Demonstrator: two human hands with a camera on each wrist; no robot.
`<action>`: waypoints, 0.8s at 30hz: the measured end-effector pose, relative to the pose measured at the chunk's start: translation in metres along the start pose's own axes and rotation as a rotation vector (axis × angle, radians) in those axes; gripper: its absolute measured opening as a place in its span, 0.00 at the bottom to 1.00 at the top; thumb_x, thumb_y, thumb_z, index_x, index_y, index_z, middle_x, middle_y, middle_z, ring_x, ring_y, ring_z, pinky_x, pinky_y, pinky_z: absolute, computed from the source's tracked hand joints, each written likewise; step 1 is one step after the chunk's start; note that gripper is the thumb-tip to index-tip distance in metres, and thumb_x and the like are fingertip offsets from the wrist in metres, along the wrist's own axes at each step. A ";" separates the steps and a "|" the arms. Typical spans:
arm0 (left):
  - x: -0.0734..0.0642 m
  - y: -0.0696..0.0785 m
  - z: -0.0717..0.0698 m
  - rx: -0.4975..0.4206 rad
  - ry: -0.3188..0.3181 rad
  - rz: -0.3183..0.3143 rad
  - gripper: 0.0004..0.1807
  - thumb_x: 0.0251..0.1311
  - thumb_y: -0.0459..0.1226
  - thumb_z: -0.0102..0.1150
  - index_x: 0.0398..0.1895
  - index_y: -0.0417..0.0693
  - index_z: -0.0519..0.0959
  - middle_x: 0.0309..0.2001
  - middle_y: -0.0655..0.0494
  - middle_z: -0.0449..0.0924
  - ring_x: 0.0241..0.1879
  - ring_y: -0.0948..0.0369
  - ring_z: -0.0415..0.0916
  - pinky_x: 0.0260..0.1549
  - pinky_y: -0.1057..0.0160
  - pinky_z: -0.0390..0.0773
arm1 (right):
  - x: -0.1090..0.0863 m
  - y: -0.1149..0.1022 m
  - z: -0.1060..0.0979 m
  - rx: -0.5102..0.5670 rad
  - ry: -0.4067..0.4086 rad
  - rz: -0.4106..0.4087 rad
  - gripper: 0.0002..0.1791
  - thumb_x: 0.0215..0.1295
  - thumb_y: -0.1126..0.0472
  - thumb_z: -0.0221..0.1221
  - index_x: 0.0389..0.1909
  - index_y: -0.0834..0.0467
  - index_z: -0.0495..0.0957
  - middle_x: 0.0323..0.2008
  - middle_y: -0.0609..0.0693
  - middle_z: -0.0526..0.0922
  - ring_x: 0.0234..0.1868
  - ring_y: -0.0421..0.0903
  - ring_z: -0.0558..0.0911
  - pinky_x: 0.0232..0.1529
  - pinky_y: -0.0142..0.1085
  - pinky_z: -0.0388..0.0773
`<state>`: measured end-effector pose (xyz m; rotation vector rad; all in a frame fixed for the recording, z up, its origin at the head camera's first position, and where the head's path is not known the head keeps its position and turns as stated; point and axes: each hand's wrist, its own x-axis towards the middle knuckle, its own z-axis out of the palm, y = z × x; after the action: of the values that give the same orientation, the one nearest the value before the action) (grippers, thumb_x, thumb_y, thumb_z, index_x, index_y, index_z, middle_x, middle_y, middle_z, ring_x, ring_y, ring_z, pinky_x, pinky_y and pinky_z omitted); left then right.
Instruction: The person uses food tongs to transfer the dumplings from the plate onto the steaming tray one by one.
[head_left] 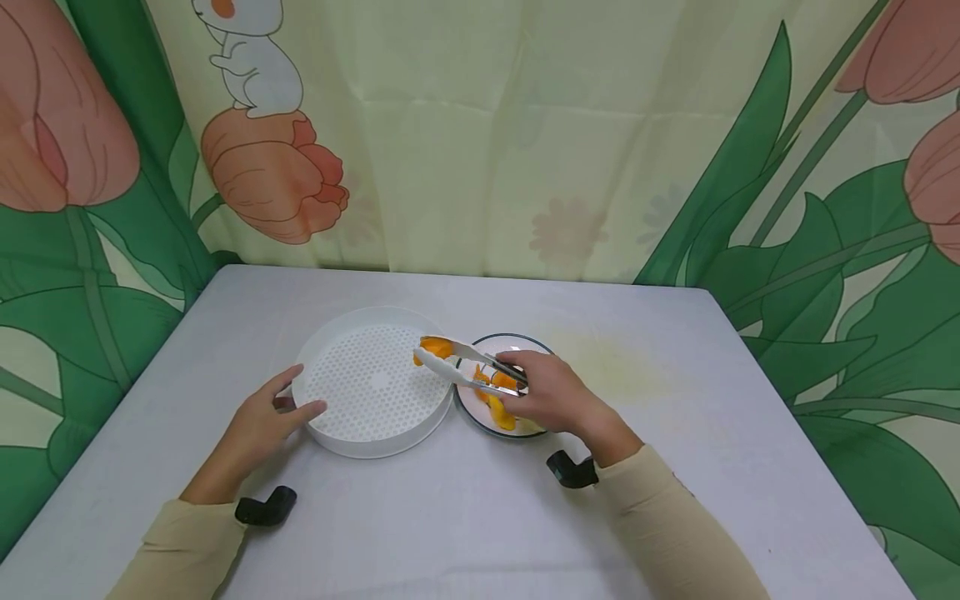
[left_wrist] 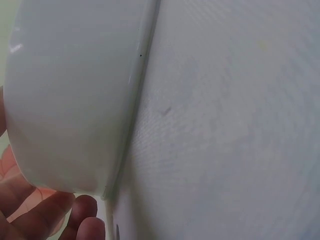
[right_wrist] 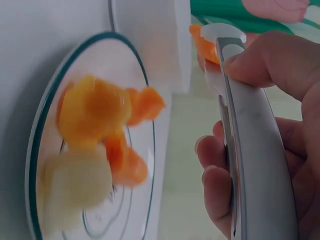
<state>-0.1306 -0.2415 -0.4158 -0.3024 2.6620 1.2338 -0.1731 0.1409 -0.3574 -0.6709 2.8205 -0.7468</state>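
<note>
Orange pieces [right_wrist: 129, 167] on dark-rimmed plate [right_wrist: 117, 56]

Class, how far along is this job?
Done: none visible in the round white perforated tray. In hand: the right hand holds white-tipped metal tongs gripping an orange piece above it. Remaining: yellow, orange and pale chunks on the round white dark-rimmed plate.

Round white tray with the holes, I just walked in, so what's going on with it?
A person's right hand is holding tongs that pinch an orange piece over the right part of the perforated white tray. The left hand touches the tray's left side. Just right of the tray, a dark-rimmed plate holds more orange pieces, plus yellow and pale ones. The tonged piece hasn't been let go yet.
</note>
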 end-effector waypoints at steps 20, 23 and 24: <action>0.000 0.001 0.003 0.000 0.010 -0.029 0.52 0.64 0.53 0.64 0.81 0.46 0.45 0.73 0.28 0.52 0.67 0.32 0.57 0.60 0.33 0.67 | 0.039 -0.036 0.035 -0.069 -0.066 -0.113 0.28 0.60 0.56 0.61 0.63 0.59 0.76 0.45 0.52 0.81 0.38 0.46 0.75 0.39 0.39 0.75; -0.001 0.001 0.003 0.002 0.014 -0.030 0.51 0.65 0.53 0.64 0.81 0.46 0.45 0.73 0.28 0.52 0.67 0.32 0.57 0.59 0.33 0.67 | 0.041 -0.038 0.038 -0.088 -0.061 -0.110 0.28 0.60 0.55 0.61 0.63 0.58 0.76 0.43 0.49 0.81 0.38 0.46 0.75 0.37 0.39 0.74; -0.001 0.001 0.003 0.002 0.015 -0.031 0.51 0.65 0.53 0.64 0.81 0.46 0.45 0.73 0.28 0.52 0.67 0.32 0.58 0.59 0.33 0.67 | 0.042 -0.039 0.039 -0.090 -0.062 -0.105 0.28 0.60 0.55 0.61 0.63 0.57 0.76 0.42 0.48 0.80 0.38 0.46 0.75 0.37 0.39 0.74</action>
<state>-0.1301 -0.2385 -0.4166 -0.3525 2.6609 1.2238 -0.1857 0.0751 -0.3726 -0.8476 2.7945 -0.6073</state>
